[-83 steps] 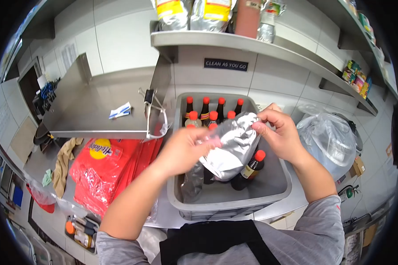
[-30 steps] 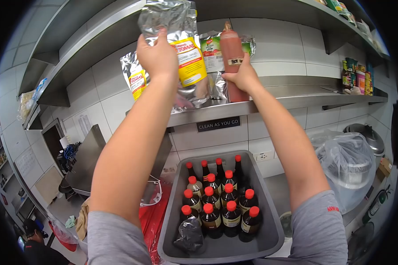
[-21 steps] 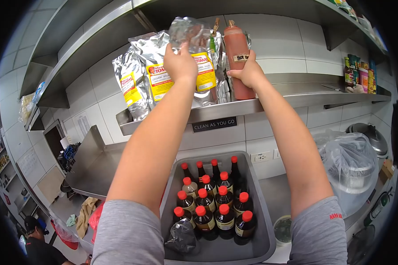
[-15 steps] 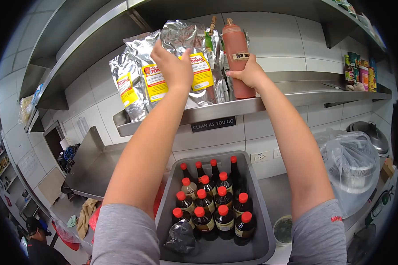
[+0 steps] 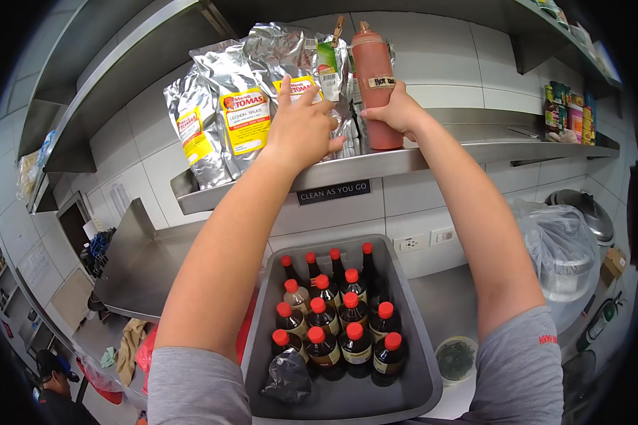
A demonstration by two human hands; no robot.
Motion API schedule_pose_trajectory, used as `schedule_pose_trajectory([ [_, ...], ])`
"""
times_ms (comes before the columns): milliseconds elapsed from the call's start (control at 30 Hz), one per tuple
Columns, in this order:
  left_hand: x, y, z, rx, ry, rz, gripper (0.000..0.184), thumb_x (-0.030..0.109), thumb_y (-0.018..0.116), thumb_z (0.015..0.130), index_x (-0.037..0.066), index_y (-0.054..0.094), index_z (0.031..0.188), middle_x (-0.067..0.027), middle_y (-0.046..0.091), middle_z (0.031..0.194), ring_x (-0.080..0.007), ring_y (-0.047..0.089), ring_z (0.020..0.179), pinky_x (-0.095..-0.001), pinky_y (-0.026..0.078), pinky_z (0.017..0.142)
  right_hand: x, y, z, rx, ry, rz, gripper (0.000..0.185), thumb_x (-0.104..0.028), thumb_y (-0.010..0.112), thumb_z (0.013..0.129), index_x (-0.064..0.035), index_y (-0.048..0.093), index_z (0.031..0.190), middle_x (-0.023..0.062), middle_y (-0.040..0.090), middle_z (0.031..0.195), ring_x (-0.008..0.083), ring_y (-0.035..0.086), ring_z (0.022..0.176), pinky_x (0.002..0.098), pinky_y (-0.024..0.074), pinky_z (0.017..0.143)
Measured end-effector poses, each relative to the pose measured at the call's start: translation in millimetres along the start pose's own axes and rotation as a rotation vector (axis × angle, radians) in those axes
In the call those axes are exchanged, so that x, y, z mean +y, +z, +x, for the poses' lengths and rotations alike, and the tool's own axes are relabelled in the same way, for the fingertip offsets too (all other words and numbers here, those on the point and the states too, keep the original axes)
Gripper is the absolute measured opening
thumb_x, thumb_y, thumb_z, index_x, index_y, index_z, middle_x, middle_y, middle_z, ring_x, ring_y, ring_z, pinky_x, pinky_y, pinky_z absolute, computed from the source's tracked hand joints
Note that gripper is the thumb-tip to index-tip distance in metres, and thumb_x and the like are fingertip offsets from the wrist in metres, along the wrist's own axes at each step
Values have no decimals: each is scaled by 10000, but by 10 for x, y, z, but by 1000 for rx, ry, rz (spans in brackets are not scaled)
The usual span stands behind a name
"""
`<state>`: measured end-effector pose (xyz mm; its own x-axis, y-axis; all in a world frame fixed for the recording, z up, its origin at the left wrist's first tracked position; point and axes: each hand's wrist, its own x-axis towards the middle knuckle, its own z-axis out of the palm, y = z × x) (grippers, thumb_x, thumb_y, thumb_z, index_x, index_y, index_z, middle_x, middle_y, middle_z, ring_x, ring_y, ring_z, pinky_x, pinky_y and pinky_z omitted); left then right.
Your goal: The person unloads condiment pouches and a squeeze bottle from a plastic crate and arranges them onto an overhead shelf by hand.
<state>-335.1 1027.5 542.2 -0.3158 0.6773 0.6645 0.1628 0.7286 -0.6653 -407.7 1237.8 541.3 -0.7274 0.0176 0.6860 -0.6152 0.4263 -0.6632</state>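
On the steel shelf, silver foil pouches of lechon sauce [image 5: 244, 120] with yellow labels lean side by side. My left hand [image 5: 301, 131] lies with its fingers spread over the front of the rightmost labelled pouch [image 5: 276, 53], partly covering its label. A squeeze bottle of orange-red sauce [image 5: 377, 64] with a "hot" tape label stands upright beside the pouches. Around its lower right side wraps my right hand [image 5: 398, 115], thumb across the front. Between pouch and bottle is a green-and-silver pack [image 5: 327, 60], with a wooden clothespin [image 5: 338, 30] above it.
Below, a grey tub [image 5: 255, 354] holds several red-capped dark bottles [image 5: 324, 350] and a black plastic bundle [image 5: 288, 375]. A round container [image 5: 455, 358] sits right of it, and a plastic-wrapped pot [image 5: 563, 258] farther right. Another person [image 5: 57, 386] is at lower left.
My left hand has come down and right from the pouch's upper part to its lower front, fingers now spread. My right hand stays on the squeeze bottle. The view has shifted slightly.
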Motion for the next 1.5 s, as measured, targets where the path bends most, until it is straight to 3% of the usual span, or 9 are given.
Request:
schedule_pose_trajectory([
  [100, 10, 26, -43, 124, -31, 16, 325, 472, 594, 820, 200, 731, 933, 25, 607, 1198, -250, 441, 1265, -630, 149, 1093, -142, -37, -106, -92, 57, 86, 952, -209, 839, 696, 96, 172, 1302, 237, 501, 1195, 328, 584, 1051, 425, 554, 803],
  [233, -53, 35, -327, 578, -167, -265, 221, 294, 674, 808, 141, 666, 968, -55, 600, 1065, -267, 511, 1119, -522, 307, 1027, -204, -324, -30, -331, 328, 306, 952, -607, 595, 827, 1, 180, 1431, 239, 343, 1405, 358, 449, 1235, 626, 385, 970],
  [300, -90, 29, -599, 656, -219, -218, 211, 232, 687, 804, 111, 628, 966, -82, 573, 986, -289, 536, 1004, -434, 403, 891, 163, -533, 391, -32, 392, 424, 865, -655, 442, 882, -31, 232, 1443, 202, 258, 1478, 346, 392, 1283, 634, 320, 1014],
  [467, -28, 122, -984, 456, -355, -470, 280, 322, 675, 822, 122, 638, 1014, -79, 590, 819, -248, 608, 746, -348, 471, 606, 75, -544, 756, -546, 313, -213, 470, -373, 503, 960, -60, 446, 1307, 77, 579, 1245, 177, 616, 1007, 319, 485, 911],
  [700, -5, 163, -986, 366, -414, -398, 304, 434, 596, 847, 308, 650, 1118, -43, 598, 682, -237, 625, 647, -366, 501, 579, 780, -60, 1187, -730, 457, 399, 380, -312, 569, 926, -162, 512, 1270, 28, 597, 1223, 131, 579, 1085, 363, 454, 976],
  [1000, 115, 187, -928, 350, -475, -366, 307, 469, 561, 852, 350, 646, 1122, -54, 611, 696, -254, 637, 678, -387, 510, 566, 413, 407, 1013, -519, 242, -516, 444, -343, 590, 907, -190, 484, 1310, 34, 573, 1255, 160, 564, 1110, 390, 459, 967],
  [1233, 98, 166, -930, 367, -463, -356, 320, 474, 572, 843, 343, 647, 1125, -28, 618, 716, -234, 634, 699, -375, 505, 567, 255, -257, 881, -442, 464, -589, 497, -366, 606, 892, -211, 462, 1341, 39, 554, 1281, 182, 553, 1130, 410, 462, 960],
  [1267, 104, 160, -923, 371, -464, -354, 320, 474, 572, 843, 343, 647, 1125, -28, 618, 716, -234, 634, 699, -375, 505, 567, 360, -270, 879, -425, 402, -614, 543, -396, 610, 872, -233, 446, 1363, 54, 554, 1248, 221, 557, 1088, 404, 514, 820],
  [1500, 106, 167, -921, 372, -478, -306, 330, 479, 580, 837, 346, 647, 1132, -11, 600, 699, -220, 606, 660, -364, 498, 559, 572, 275, 983, -425, 212, -629, 493, -358, 568, 883, -210, 462, 1340, 53, 562, 1211, 214, 560, 1056, 404, 483, 787],
])
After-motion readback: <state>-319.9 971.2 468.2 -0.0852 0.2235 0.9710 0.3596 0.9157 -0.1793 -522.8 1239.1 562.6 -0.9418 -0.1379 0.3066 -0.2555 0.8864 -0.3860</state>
